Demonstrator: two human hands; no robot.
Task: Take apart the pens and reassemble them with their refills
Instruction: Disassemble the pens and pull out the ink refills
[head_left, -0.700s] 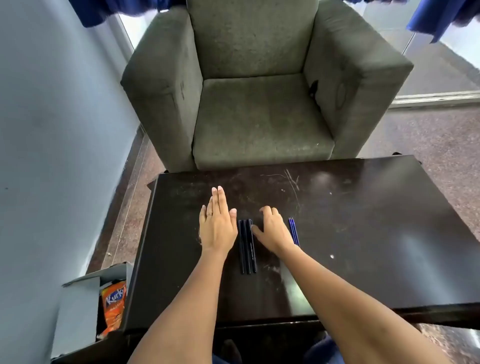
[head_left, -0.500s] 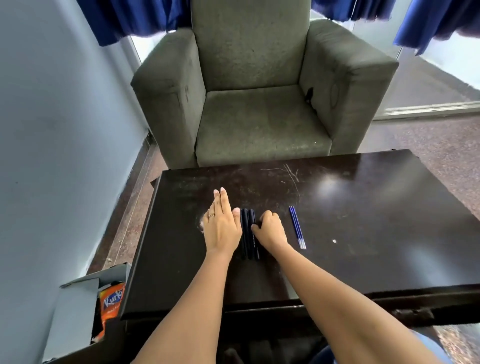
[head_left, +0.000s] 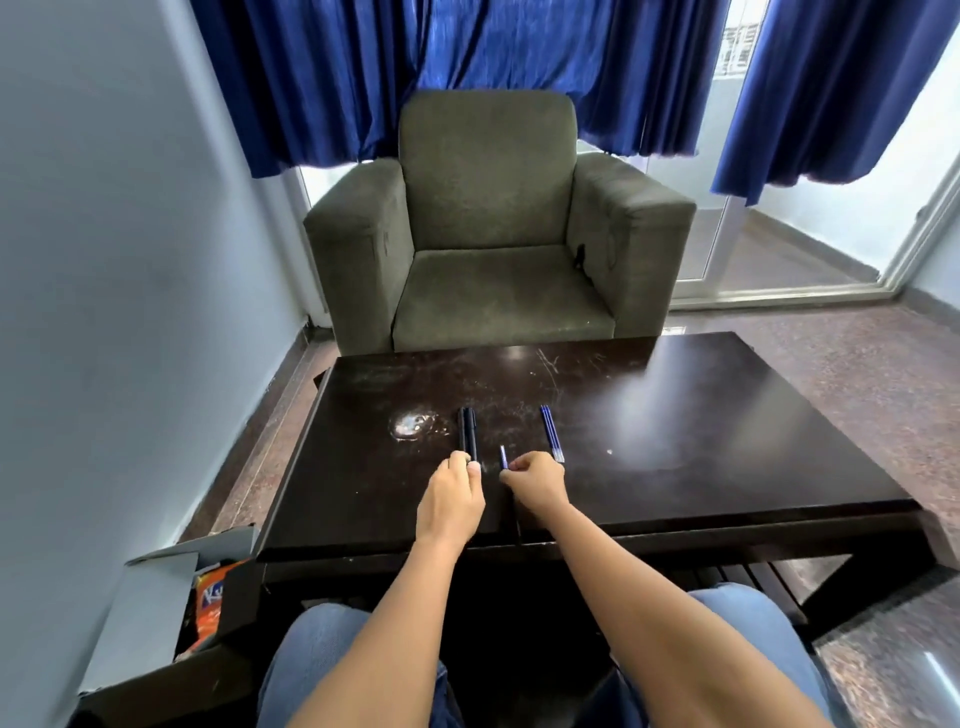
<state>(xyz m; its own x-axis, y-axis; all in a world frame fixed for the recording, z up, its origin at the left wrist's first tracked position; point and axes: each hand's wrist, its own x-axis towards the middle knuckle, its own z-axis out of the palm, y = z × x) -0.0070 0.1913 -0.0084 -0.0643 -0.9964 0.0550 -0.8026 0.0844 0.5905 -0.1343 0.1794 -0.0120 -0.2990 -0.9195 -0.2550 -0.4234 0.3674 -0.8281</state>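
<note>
The person sits at a dark counter (head_left: 701, 441). The left hand (head_left: 451, 500) is curled, and its thumb and forefinger appear to pinch the near end of the black pens (head_left: 467, 434). The right hand (head_left: 537, 486) is closed in a pinch on a blue refill (head_left: 503, 457).

The step in hand looks like choosing one pen to open. To do it well, the left hand should probably separate a single barrel from the bundle, since the pens lie touching side by side and a loose pinch could drag them all. Holding the barrel steady while the other hand works on its end would likely stop small parts from rolling away across the glossy counter. The right hand may first need to set its refill down.

The black pens lie left of centre, their long axis running near to far, near ends at the left fingertips. The held refill pokes out of the right hand's fingers and points away from the person, roughly parallel to the pens. Two spare refills (head_left: 550, 440) lie just to the right, also near to far, their far ends leaning slightly left and their paler tips towards the person.
</note>
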